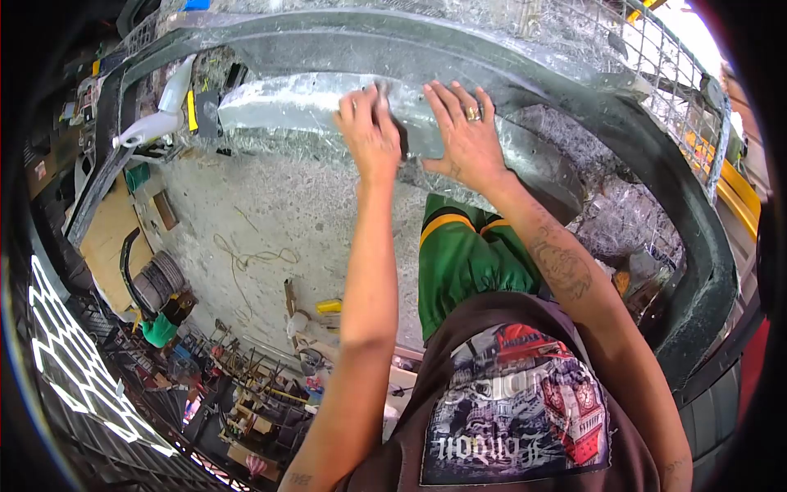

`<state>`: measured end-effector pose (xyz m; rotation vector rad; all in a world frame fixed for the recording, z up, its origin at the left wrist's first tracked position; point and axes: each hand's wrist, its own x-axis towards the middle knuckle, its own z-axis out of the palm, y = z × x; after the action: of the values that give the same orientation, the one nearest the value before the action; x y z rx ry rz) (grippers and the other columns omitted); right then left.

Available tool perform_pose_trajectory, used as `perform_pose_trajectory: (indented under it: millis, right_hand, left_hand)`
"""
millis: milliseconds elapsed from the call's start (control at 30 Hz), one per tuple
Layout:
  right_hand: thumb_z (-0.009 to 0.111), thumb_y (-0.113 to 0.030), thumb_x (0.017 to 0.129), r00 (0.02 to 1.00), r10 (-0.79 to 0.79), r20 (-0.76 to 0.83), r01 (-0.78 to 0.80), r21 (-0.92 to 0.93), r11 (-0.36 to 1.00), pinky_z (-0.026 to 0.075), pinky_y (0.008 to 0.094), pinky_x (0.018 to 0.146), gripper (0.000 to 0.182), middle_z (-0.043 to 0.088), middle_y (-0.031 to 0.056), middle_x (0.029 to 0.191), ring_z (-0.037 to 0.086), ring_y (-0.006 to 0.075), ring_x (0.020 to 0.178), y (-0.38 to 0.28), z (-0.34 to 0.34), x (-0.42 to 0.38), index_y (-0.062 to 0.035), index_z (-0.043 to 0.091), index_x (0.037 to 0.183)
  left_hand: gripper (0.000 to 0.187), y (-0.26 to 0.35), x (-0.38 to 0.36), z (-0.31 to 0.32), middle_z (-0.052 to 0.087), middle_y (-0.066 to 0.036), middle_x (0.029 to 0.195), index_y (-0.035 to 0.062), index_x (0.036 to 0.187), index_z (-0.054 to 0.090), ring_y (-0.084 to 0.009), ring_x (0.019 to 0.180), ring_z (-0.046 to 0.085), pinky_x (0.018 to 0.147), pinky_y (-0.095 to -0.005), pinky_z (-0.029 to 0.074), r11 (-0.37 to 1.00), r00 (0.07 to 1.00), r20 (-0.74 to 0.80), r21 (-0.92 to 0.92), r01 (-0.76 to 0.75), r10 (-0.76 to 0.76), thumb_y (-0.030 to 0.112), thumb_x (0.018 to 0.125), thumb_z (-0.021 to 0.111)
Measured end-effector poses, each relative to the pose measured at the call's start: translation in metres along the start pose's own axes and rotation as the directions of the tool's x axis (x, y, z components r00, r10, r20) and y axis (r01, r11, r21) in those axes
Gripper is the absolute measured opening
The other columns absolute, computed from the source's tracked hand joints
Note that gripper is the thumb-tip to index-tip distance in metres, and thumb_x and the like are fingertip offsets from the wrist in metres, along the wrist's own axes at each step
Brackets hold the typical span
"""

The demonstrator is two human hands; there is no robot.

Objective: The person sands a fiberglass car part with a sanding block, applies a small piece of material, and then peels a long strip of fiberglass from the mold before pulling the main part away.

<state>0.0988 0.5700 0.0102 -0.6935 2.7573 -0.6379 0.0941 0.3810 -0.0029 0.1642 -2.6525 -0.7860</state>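
A long, curved grey panel (279,102), streaked with pale dust, lies across in front of me inside a larger dark bumper-like part (328,33). My left hand (369,135) presses on the panel's middle with fingers curled. Something dark shows at its thumb side, mostly hidden and blurred, so its kind cannot be made out. Just to the right, my right hand (467,139), with a ring on one finger, rests flat on the same panel, fingers spread and holding nothing.
At the left end are a pale bottle (152,129) and a yellow strip (192,111). A cord (246,258) lies on the concrete floor (213,197). Cluttered tools (270,402) fill the lower left. Wire mesh (656,49) stands at upper right.
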Motion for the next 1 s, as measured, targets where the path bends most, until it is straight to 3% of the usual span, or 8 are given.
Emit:
perform_pose_trajectory:
  millis: [67, 133, 267, 433, 633, 767, 900, 1000]
  right_hand:
    - [0.088, -0.058, 0.072, 1.000, -0.009, -0.012, 0.008, -0.024, 1.000, 0.015, 0.0583, 0.129, 0.127, 0.037, 0.0084, 0.166, 0.031, 0.0324, 0.155, 0.000, -0.002, 0.000, -0.0092, 0.021, 0.168]
    - [0.090, -0.055, 0.069, 0.999, -0.012, -0.037, 0.011, -0.009, 1.000, 0.016, 0.0576, 0.129, 0.128, 0.038, 0.0078, 0.166, 0.032, 0.0321, 0.154, 0.000, 0.000, -0.002, -0.0101, 0.022, 0.168]
    - [0.089, -0.056, 0.069, 1.000, -0.006, -0.023, 0.006, -0.011, 1.000, 0.015, 0.0572, 0.129, 0.127, 0.038, 0.0077, 0.166, 0.032, 0.0312, 0.155, 0.000, 0.002, -0.002, -0.0105, 0.022, 0.168]
    - [0.087, -0.058, 0.072, 1.000, 0.002, -0.010, -0.002, -0.019, 1.000, 0.015, 0.0581, 0.129, 0.126, 0.037, 0.0085, 0.166, 0.031, 0.0316, 0.155, -0.002, 0.002, -0.003, -0.0107, 0.022, 0.168]
    - [0.088, -0.056, 0.071, 1.000, -0.004, -0.007, 0.004, -0.022, 1.000, 0.016, 0.0587, 0.129, 0.126, 0.037, 0.0088, 0.166, 0.032, 0.0326, 0.155, 0.000, 0.000, 0.002, -0.0105, 0.022, 0.168]
    - [0.090, -0.055, 0.069, 0.999, -0.022, -0.042, 0.022, -0.015, 1.000, 0.016, 0.0592, 0.128, 0.128, 0.038, 0.0096, 0.165, 0.032, 0.0334, 0.154, 0.000, -0.003, 0.004, -0.0094, 0.021, 0.167]
    - [0.089, -0.055, 0.071, 1.000, -0.002, 0.010, 0.003, -0.015, 1.000, 0.015, 0.0589, 0.128, 0.127, 0.036, 0.0092, 0.166, 0.031, 0.0328, 0.155, -0.001, -0.001, 0.002, -0.0098, 0.021, 0.168]
    - [0.089, -0.057, 0.071, 1.000, 0.003, 0.006, -0.003, -0.028, 1.000, 0.015, 0.0588, 0.129, 0.127, 0.035, 0.0087, 0.167, 0.030, 0.0319, 0.156, -0.002, 0.003, -0.003, -0.0099, 0.021, 0.168]
  left_hand:
    - [0.021, -0.017, 0.030, -0.004, 0.062, -0.016, 0.110, 0.0007, 0.114, 0.070, -0.0329, 0.105, 0.061, 0.095, -0.0449, 0.048, 0.999, 0.999, 0.000, 0.012, -0.034, 0.034, 0.014, 0.098, 0.069]
    - [0.023, -0.027, 0.056, -0.010, 0.061, -0.017, 0.112, -0.0009, 0.115, 0.069, -0.0316, 0.103, 0.062, 0.091, -0.0446, 0.051, 0.938, 0.962, -0.160, -0.303, 0.167, -0.223, 0.016, 0.100, 0.067]
    - [0.023, -0.010, 0.004, -0.046, 0.060, -0.017, 0.115, -0.0015, 0.117, 0.068, -0.0327, 0.104, 0.061, 0.091, -0.0444, 0.050, 1.000, 0.987, -0.159, -0.023, 0.015, -0.018, 0.015, 0.101, 0.067]
    - [0.026, -0.013, -0.008, -0.013, 0.061, -0.018, 0.115, -0.0008, 0.119, 0.068, -0.0372, 0.111, 0.057, 0.096, -0.0469, 0.046, 0.994, 0.993, -0.047, -0.035, 0.107, -0.108, 0.015, 0.099, 0.068]
    - [0.023, -0.010, -0.021, -0.011, 0.063, -0.019, 0.115, -0.0006, 0.118, 0.068, -0.0363, 0.108, 0.057, 0.096, -0.0485, 0.041, 1.000, 1.000, 0.014, 0.021, 0.008, -0.008, 0.012, 0.100, 0.063]
    - [0.023, -0.017, 0.000, -0.004, 0.065, -0.017, 0.112, -0.0008, 0.117, 0.069, -0.0348, 0.108, 0.058, 0.095, -0.0483, 0.041, 0.999, 0.990, -0.139, 0.040, 0.022, -0.017, 0.013, 0.100, 0.063]
    - [0.021, 0.002, -0.042, -0.009, 0.064, -0.017, 0.116, 0.0007, 0.116, 0.069, -0.0349, 0.109, 0.056, 0.095, -0.0477, 0.041, 0.992, 0.992, -0.042, 0.038, 0.117, -0.116, 0.013, 0.100, 0.063]
    - [0.018, -0.035, 0.007, -0.017, 0.062, -0.018, 0.121, 0.0008, 0.114, 0.069, -0.0362, 0.110, 0.053, 0.096, -0.0480, 0.042, 0.994, 0.995, -0.033, 0.050, 0.097, -0.095, 0.011, 0.100, 0.064]
